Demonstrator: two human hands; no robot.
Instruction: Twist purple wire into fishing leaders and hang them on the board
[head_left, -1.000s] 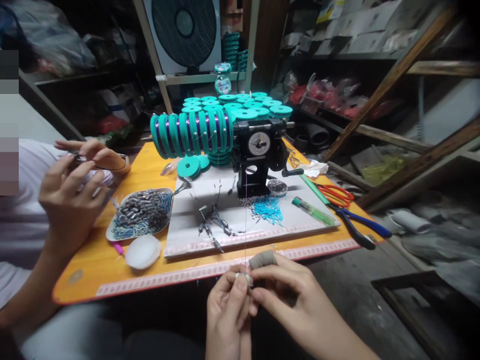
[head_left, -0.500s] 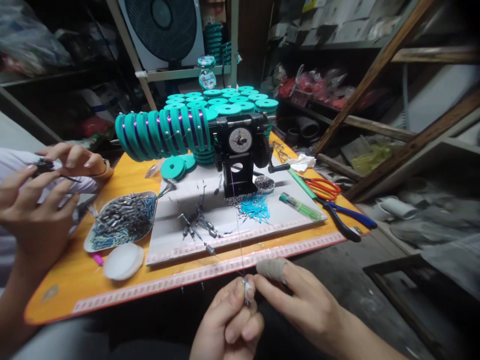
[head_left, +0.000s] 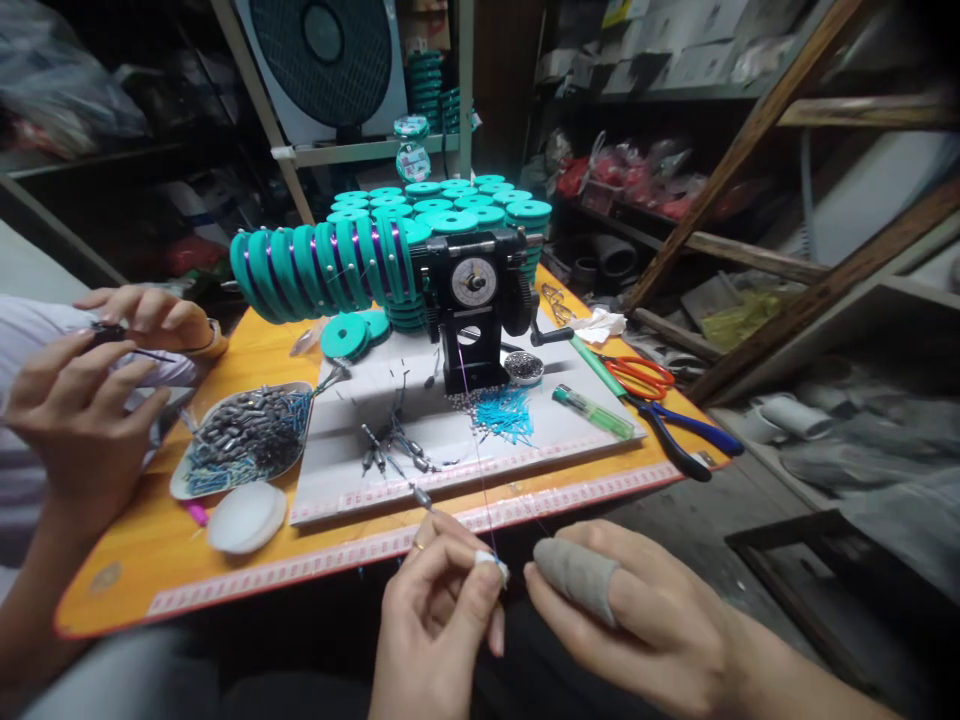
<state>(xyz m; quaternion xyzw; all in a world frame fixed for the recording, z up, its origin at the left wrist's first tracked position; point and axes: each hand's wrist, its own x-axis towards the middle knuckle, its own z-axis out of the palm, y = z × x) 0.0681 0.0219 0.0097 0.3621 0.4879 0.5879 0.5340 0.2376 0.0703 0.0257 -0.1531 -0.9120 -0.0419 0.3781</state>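
My left hand (head_left: 450,600) pinches a thin line (head_left: 480,470) at the table's front edge; a white wrap covers a fingertip. The line runs up to the black winding machine (head_left: 474,300), which carries a row of teal spools (head_left: 322,265). Just right of it, my right hand (head_left: 630,610) has thumb and wrapped index finger pressed together, and a faint thread seems to leave them. Dark weights with wires (head_left: 397,450) lie on the white board (head_left: 337,430), near blue pieces (head_left: 504,415).
At the left, another person's hands (head_left: 82,400) hold a small dark item. A tray of weights (head_left: 247,435) and a white lid (head_left: 246,518) sit nearby. Orange scissors (head_left: 637,377), blue pliers (head_left: 686,430) and a green tube (head_left: 592,411) lie right. Stacked teal spools (head_left: 450,222) stand behind.
My hands have moved slightly apart, the right one to the right. My left hand has turned, with its fingers raised towards the table edge. The view has shifted slightly.
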